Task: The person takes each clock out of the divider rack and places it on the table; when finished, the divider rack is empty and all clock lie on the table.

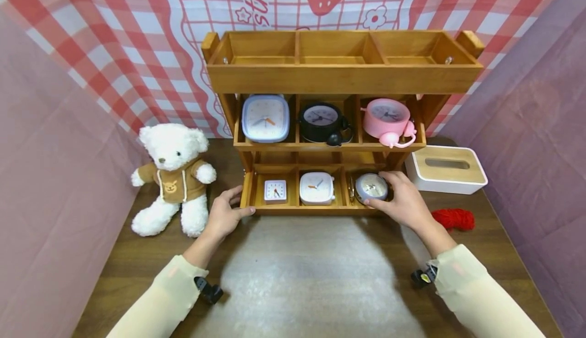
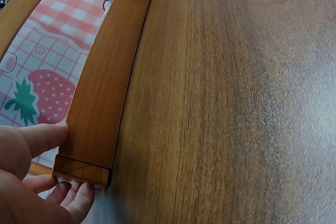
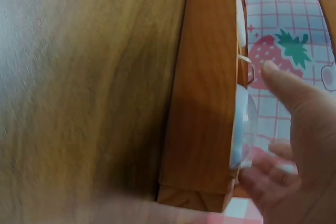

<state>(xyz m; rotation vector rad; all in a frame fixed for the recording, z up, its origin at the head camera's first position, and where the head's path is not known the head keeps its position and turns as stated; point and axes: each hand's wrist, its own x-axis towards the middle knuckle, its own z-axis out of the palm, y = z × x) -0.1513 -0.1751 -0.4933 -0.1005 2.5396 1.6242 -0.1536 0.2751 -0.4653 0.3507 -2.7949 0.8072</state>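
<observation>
My left hand [image 1: 225,216] grips the front left corner of a wooden tiered shelf [image 1: 343,79], thumb on the top edge of the front board [image 2: 100,77] and fingers round its end. At the lower right compartment, my right hand [image 1: 403,199] spreads round a round grey alarm clock [image 1: 372,186]. In the right wrist view the thumb stands raised beside the clock's clear dome [image 3: 251,121], with the other fingertips right at its far side. A small square white clock [image 1: 275,190] and a rounded white clock [image 1: 317,187] sit in the other lower compartments.
The middle tier holds a blue-rimmed clock [image 1: 266,118], a black clock [image 1: 320,122] and a pink clock [image 1: 388,119]. A white teddy bear [image 1: 174,175] sits left. At right are a tissue box [image 1: 446,169] and red yarn [image 1: 454,219]. A strawberry-print curtain [image 1: 151,48] hangs behind.
</observation>
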